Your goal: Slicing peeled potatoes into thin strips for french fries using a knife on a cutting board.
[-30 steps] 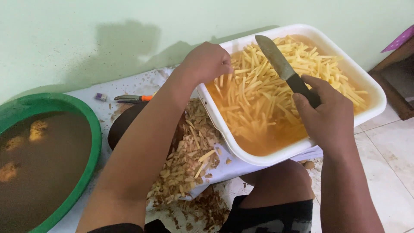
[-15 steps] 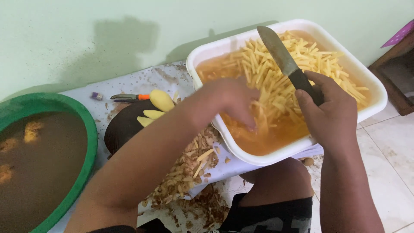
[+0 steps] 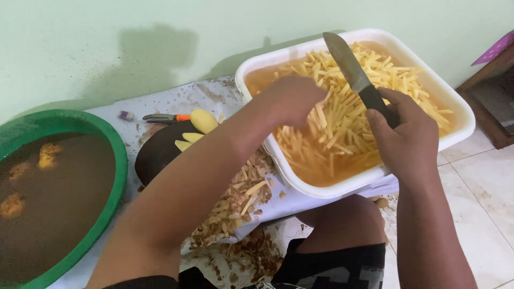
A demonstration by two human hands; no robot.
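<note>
Right hand [image 3: 402, 140] is wrapped tight round the black handle of a knife [image 3: 357, 79], held over the near-right rim of the white tub [image 3: 460, 115]. Its long axis slants, the blade pointing up and away from the hand toward the tub's far-left side, above the potato sticks [image 3: 342, 120] lying in orange water. Left hand [image 3: 292, 101] hangs over the tub's left half, fingers curled loosely down; whether it pinches any sticks cannot be told. Half a second ago it dipped lower, near the tub's front wall; now it is raised. Left of the tub lie peelings [image 3: 235, 200], a peeled potato [image 3: 204, 121] and a green basin [image 3: 115, 160].
</note>
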